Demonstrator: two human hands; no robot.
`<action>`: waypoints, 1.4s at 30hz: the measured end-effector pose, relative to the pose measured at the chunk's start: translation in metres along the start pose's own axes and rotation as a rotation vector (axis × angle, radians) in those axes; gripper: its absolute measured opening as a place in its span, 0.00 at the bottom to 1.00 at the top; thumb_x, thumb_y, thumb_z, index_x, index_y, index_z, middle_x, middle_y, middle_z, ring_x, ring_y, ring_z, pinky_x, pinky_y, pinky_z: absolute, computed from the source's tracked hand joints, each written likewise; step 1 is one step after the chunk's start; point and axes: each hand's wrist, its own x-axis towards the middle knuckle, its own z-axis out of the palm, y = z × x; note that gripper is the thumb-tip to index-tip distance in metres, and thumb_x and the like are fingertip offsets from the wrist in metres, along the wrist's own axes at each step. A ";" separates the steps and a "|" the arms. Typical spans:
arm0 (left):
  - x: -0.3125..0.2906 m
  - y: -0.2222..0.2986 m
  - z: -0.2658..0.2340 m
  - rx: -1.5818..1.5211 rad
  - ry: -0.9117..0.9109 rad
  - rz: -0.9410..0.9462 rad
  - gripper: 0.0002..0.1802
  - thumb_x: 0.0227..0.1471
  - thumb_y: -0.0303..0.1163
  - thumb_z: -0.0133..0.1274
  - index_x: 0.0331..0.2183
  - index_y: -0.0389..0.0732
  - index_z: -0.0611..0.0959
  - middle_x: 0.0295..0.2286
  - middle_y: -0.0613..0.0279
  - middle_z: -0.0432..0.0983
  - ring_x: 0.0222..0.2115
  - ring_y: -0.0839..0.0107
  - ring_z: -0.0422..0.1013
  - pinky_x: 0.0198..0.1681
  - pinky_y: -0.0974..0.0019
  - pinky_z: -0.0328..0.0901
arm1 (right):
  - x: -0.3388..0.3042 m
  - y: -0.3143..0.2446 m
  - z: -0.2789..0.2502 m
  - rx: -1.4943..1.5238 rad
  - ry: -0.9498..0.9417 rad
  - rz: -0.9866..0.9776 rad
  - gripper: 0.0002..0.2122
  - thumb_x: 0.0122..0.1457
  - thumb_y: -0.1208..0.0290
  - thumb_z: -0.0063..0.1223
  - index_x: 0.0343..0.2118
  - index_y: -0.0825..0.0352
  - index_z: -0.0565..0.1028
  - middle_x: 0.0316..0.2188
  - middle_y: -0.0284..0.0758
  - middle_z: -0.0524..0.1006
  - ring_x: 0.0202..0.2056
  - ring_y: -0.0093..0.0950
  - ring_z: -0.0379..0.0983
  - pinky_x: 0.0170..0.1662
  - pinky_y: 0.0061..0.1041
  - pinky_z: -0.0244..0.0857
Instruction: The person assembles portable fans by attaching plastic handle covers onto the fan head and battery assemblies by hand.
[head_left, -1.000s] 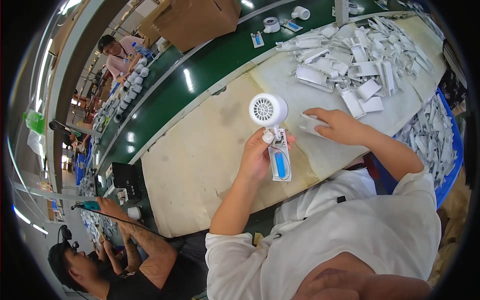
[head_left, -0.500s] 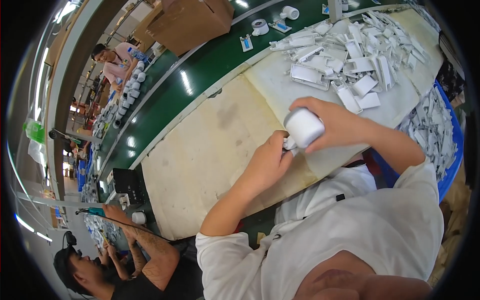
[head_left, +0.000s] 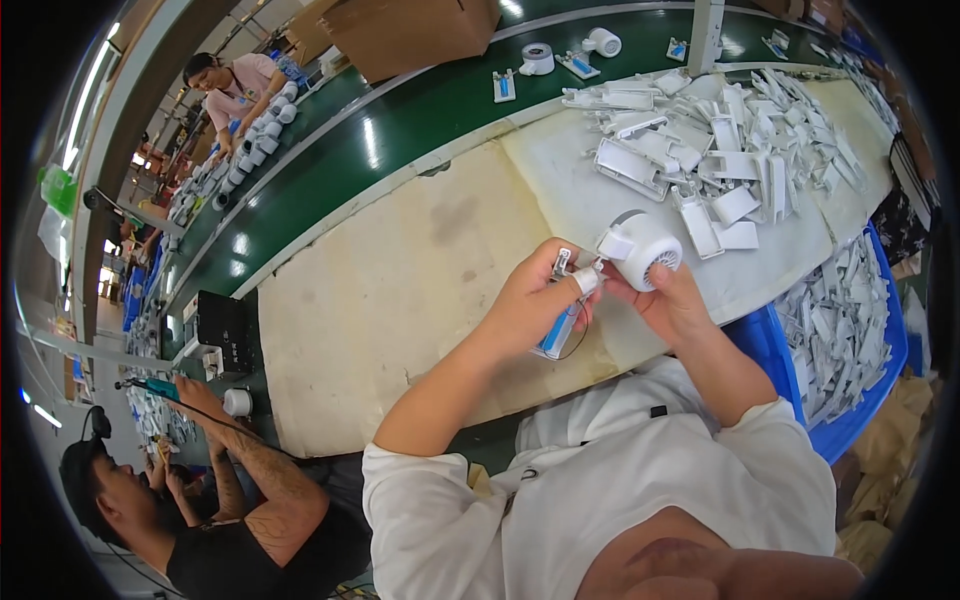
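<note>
My right hand [head_left: 678, 303] is closed on a round white fan head [head_left: 655, 240], whose slotted grille faces partly toward me. Just left of it, my left hand [head_left: 528, 300] grips a white plastic handle housing [head_left: 552, 347] with a blue battery-like cell in it and a thin dark wire looping out beside it. The fan head's neck and the top of the housing are close together between my hands; whether they are joined I cannot tell. Beyond my right hand lies a heap of white plastic handle shells [head_left: 735, 165] on the covered worktable [head_left: 380, 290].
A blue bin [head_left: 868, 415] full of white shells stands at my right. Along the green conveyor [head_left: 345, 160] sit fan heads and a cardboard box [head_left: 410, 35]. A co-worker in black [head_left: 235, 535] holds a teal power driver [head_left: 155, 388] at left; another person [head_left: 240, 95] works farther off.
My right hand has turned the fan head, so its grille now shows. The housing with the blue cell has come into sight in my left hand. The view has shifted slightly.
</note>
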 end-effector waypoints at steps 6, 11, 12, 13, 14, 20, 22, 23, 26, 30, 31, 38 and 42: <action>0.003 -0.003 -0.014 -0.223 -0.114 -0.272 0.08 0.50 0.29 0.40 0.33 0.38 0.69 0.25 0.56 0.72 0.19 0.70 0.70 0.22 0.69 0.65 | 0.027 -0.040 -0.022 -1.188 -0.403 -0.852 0.27 0.35 0.74 0.67 0.39 0.60 0.63 0.44 0.37 0.70 0.48 0.36 0.66 0.48 0.35 0.59; 0.005 -0.001 -0.013 -0.127 -0.122 -0.310 0.09 0.50 0.28 0.39 0.34 0.36 0.69 0.24 0.57 0.72 0.19 0.72 0.70 0.21 0.70 0.66 | 0.019 -0.056 -0.023 -1.384 -0.463 -0.886 0.27 0.33 0.75 0.68 0.37 0.59 0.63 0.44 0.37 0.70 0.47 0.37 0.66 0.48 0.35 0.59; 0.005 0.000 -0.012 -0.086 -0.142 -0.288 0.09 0.50 0.28 0.39 0.34 0.36 0.69 0.24 0.58 0.72 0.19 0.72 0.70 0.21 0.70 0.66 | 0.014 -0.044 -0.029 -1.183 -0.379 -0.730 0.29 0.33 0.77 0.67 0.40 0.60 0.62 0.44 0.37 0.69 0.47 0.33 0.66 0.49 0.32 0.59; 0.005 0.001 -0.012 -0.089 -0.139 -0.285 0.09 0.50 0.28 0.39 0.34 0.36 0.69 0.24 0.58 0.72 0.19 0.72 0.70 0.21 0.70 0.66 | 0.010 -0.040 -0.027 -1.185 -0.384 -0.728 0.29 0.33 0.77 0.67 0.40 0.60 0.62 0.44 0.37 0.69 0.47 0.33 0.66 0.49 0.32 0.59; 0.005 0.002 -0.012 -0.093 -0.141 -0.264 0.08 0.50 0.29 0.40 0.34 0.36 0.69 0.24 0.58 0.72 0.19 0.73 0.69 0.21 0.71 0.66 | 0.007 -0.037 -0.024 -1.013 -0.328 -0.575 0.32 0.32 0.79 0.67 0.42 0.61 0.61 0.44 0.37 0.68 0.47 0.31 0.65 0.49 0.31 0.60; 0.005 0.008 -0.010 -0.042 -0.151 -0.238 0.08 0.51 0.30 0.44 0.34 0.37 0.69 0.25 0.60 0.72 0.20 0.75 0.70 0.23 0.72 0.66 | 0.002 -0.027 -0.035 -0.774 -0.099 -0.189 0.39 0.34 0.63 0.69 0.50 0.65 0.58 0.44 0.36 0.68 0.46 0.28 0.66 0.48 0.27 0.61; 0.005 0.007 -0.011 -0.036 -0.155 -0.217 0.08 0.51 0.30 0.45 0.34 0.37 0.69 0.25 0.60 0.72 0.21 0.75 0.70 0.24 0.72 0.66 | 0.003 -0.022 -0.038 -0.641 -0.091 -0.051 0.38 0.39 0.56 0.65 0.52 0.67 0.58 0.45 0.36 0.68 0.47 0.29 0.66 0.47 0.26 0.63; 0.006 0.006 -0.012 -0.032 -0.150 -0.190 0.08 0.51 0.30 0.45 0.34 0.38 0.69 0.25 0.61 0.72 0.21 0.75 0.70 0.24 0.72 0.66 | 0.001 -0.019 -0.032 -0.645 -0.097 -0.054 0.38 0.39 0.56 0.65 0.52 0.67 0.58 0.45 0.36 0.68 0.47 0.29 0.66 0.47 0.26 0.63; 0.007 0.006 -0.012 -0.008 -0.133 -0.153 0.09 0.52 0.30 0.45 0.35 0.38 0.69 0.26 0.61 0.72 0.22 0.75 0.70 0.24 0.72 0.66 | -0.008 -0.009 -0.016 -0.183 -0.050 0.180 0.36 0.45 0.54 0.60 0.53 0.70 0.58 0.49 0.41 0.66 0.52 0.39 0.63 0.55 0.35 0.57; 0.009 0.005 -0.013 0.009 -0.112 -0.151 0.09 0.52 0.31 0.45 0.35 0.38 0.69 0.26 0.61 0.72 0.22 0.75 0.70 0.24 0.72 0.66 | -0.009 -0.005 -0.015 -0.094 -0.031 0.231 0.34 0.48 0.54 0.58 0.53 0.69 0.58 0.49 0.41 0.66 0.51 0.40 0.63 0.55 0.35 0.57; 0.009 0.004 -0.014 0.010 -0.113 -0.148 0.09 0.52 0.31 0.45 0.35 0.38 0.69 0.26 0.61 0.72 0.22 0.75 0.70 0.24 0.72 0.66 | -0.009 -0.004 -0.015 -0.083 -0.026 0.235 0.33 0.49 0.54 0.56 0.52 0.69 0.58 0.49 0.41 0.66 0.51 0.40 0.63 0.55 0.35 0.57; 0.010 0.003 -0.011 0.101 -0.066 -0.136 0.09 0.50 0.29 0.47 0.34 0.37 0.69 0.25 0.62 0.72 0.21 0.77 0.69 0.24 0.73 0.65 | -0.010 -0.003 -0.013 -0.023 0.008 0.279 0.30 0.51 0.54 0.54 0.52 0.67 0.59 0.49 0.42 0.66 0.51 0.41 0.63 0.55 0.36 0.58; 0.010 0.000 -0.010 0.236 -0.031 -0.077 0.09 0.49 0.28 0.48 0.33 0.36 0.69 0.25 0.62 0.72 0.20 0.79 0.68 0.23 0.73 0.64 | -0.010 -0.003 -0.014 -0.015 0.018 0.293 0.30 0.52 0.54 0.53 0.52 0.68 0.59 0.48 0.41 0.67 0.51 0.39 0.64 0.54 0.35 0.59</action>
